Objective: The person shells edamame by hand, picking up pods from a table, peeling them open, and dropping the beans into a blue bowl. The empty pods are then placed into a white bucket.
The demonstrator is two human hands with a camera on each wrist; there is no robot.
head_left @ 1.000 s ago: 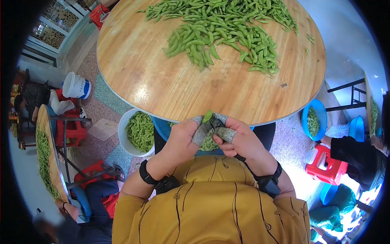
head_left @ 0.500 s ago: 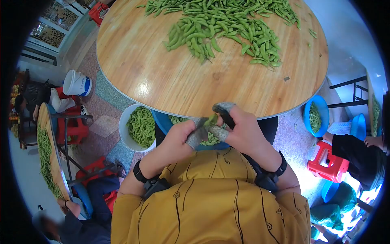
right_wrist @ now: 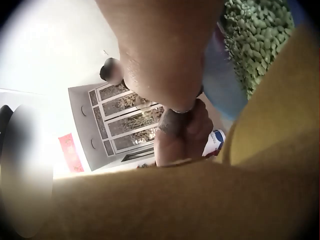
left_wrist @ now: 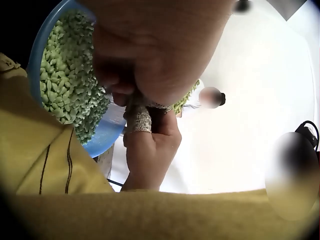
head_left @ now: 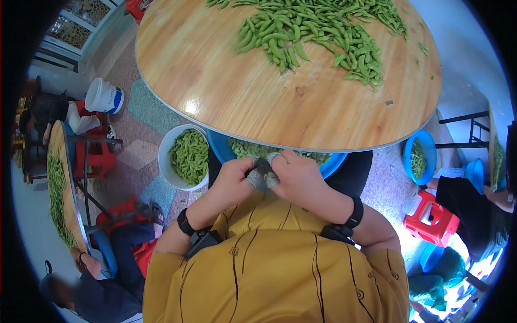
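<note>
- Left hand (head_left: pixel 231 180) and right hand (head_left: pixel 299 177) come together at the fingertips, fingers curled and thumbs bent inward; whether anything is pinched between them is hidden.
- Half a second ago a green pod shows between the fingers and the hands are slightly apart; now they have closed in and no pod can be made out there, so its state cannot be read.
- Grey wraps (left_wrist: pixel 141 120) cover some digits, speckled and rough like knitted cloth against smooth skin.
- Just beyond the hands in the head view, partly under the table edge, is a round blue basin (head_left: pixel 336 163), smooth-walled, holding small, plump, pale green beans (left_wrist: pixel 55 82).
- Beside it, towards the left hand's side, a white bucket (head_left: pixel 163 153) holds whole pods (head_left: pixel 188 156), curved and bumpy.
- Farther out, the round tabletop (head_left: pixel 258 107) has glossy, straight-grained wood tones and a thin pale rim; a loose, tangled heap of green pods (head_left: pixel 301 32) lies towards its far side.
</note>
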